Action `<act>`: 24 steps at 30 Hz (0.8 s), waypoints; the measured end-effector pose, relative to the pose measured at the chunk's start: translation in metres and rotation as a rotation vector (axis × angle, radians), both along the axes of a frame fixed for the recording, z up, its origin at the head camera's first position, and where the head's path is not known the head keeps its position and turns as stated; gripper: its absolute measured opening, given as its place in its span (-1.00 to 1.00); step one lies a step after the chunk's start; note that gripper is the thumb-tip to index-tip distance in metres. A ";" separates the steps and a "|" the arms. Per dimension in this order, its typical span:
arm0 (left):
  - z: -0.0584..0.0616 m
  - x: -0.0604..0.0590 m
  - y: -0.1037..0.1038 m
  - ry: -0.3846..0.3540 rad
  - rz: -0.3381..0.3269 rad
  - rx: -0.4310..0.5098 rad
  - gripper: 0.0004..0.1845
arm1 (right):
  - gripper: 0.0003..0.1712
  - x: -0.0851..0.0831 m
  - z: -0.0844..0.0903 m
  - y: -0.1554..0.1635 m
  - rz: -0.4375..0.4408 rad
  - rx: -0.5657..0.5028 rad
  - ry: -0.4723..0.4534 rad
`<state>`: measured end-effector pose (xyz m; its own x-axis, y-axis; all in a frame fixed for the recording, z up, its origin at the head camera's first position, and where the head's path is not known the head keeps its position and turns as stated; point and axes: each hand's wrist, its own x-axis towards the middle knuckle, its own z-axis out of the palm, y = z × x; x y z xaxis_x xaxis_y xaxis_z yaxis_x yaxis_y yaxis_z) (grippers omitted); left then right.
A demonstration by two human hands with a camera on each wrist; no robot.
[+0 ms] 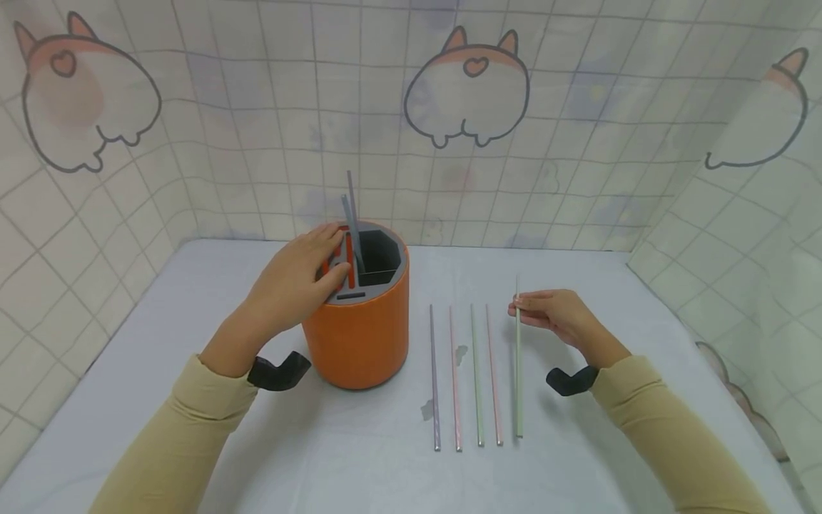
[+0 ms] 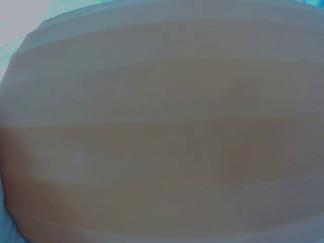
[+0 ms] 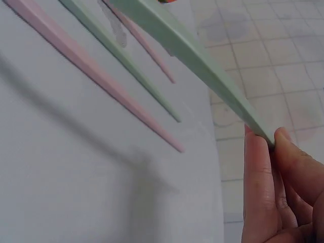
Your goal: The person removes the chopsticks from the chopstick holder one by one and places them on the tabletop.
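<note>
My right hand (image 1: pixel 557 313) pinches a light green chopstick (image 3: pixel 223 91) near its thin far end, between thumb and fingers. In the right wrist view the chopstick slants above the white table, its shadow falling below. My left hand (image 1: pixel 297 275) rests on the top of an orange utensil holder (image 1: pixel 362 343), fingers spread over its divided lid. The holder's curved side (image 2: pixel 162 152) fills the left wrist view. A grey-blue chopstick (image 1: pixel 346 207) and a purple-grey one (image 1: pixel 351 187) stand up in its dark open compartment. Where their lower ends sit is hidden.
Between the holder and my right hand lie a purple chopstick (image 1: pixel 434 385), a pink one (image 1: pixel 454 385), a green one (image 1: pixel 477 385) and another pink one (image 1: pixel 494 385), side by side on the white tablecloth (image 1: pixel 359 457). A patterned curtain (image 1: pixel 359 128) closes off the back and sides.
</note>
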<state>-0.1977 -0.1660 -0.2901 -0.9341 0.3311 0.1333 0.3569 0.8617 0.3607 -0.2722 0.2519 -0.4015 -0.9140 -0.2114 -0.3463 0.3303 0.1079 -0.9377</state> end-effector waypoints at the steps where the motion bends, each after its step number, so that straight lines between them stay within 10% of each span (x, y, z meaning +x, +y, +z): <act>1: 0.000 0.000 0.000 -0.001 0.000 0.001 -0.34 | -0.40 0.000 -0.003 0.000 -0.005 0.001 -0.006; 24: 0.001 0.001 0.001 0.005 0.000 0.012 -0.35 | -0.46 -0.003 -0.038 -0.008 -0.038 0.180 -0.033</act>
